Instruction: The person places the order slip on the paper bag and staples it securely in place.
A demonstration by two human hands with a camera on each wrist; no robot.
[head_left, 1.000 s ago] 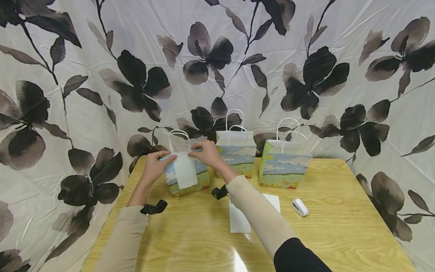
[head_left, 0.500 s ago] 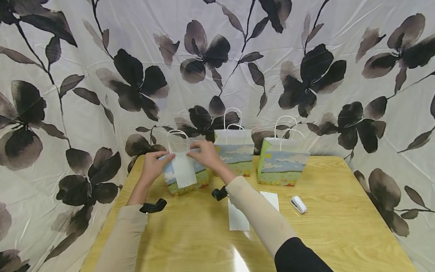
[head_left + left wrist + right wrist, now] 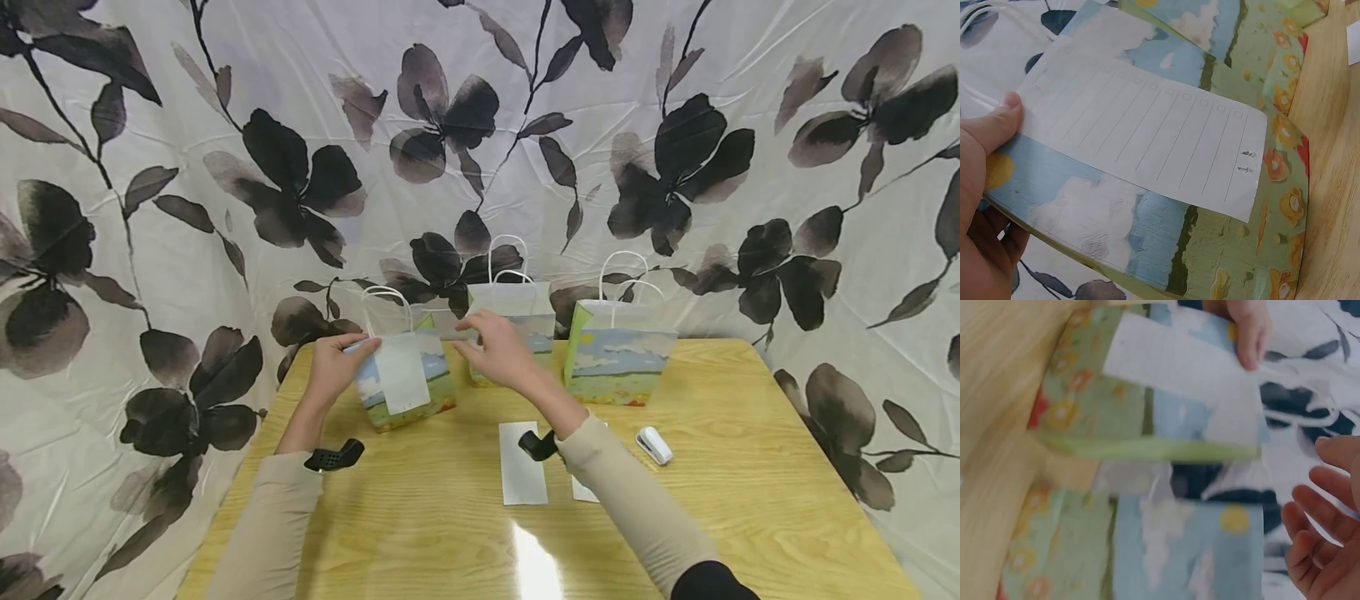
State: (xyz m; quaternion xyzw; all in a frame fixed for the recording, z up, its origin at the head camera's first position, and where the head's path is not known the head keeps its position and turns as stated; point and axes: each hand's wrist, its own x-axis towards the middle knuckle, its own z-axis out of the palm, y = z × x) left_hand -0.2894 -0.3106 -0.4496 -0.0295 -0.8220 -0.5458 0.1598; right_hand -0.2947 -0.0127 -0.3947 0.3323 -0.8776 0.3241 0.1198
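My left hand (image 3: pixel 333 367) pinches the top edge of a paper gift bag (image 3: pixel 441 383) at the table's left, thumb in front and fingers behind. Under that thumb a white slip of paper (image 3: pixel 402 372) lies against the bag's front. The left wrist view shows rows of lines and small checkboxes on this slip, with two small torn marks near its lower end. My right hand (image 3: pixel 498 350) is apart from the bag, just to its right, fingers spread and loosely bent with nothing between them. It overlaps the middle gift bag (image 3: pixel 542 329) in the head view.
Another gift bag (image 3: pixel 622 367), with white handles and a meadow print, stands to the right. A white stapler (image 3: pixel 654 446) lies on the wooden table (image 3: pixel 420 517). Nearer lie a white slip (image 3: pixel 523 467) and a second sheet (image 3: pixel 585 490) partly under my right forearm. Floral cloth hangs behind.
My right hand has let go of the left bag's top edge and moved right. My left hand keeps its pinch on bag and slip.
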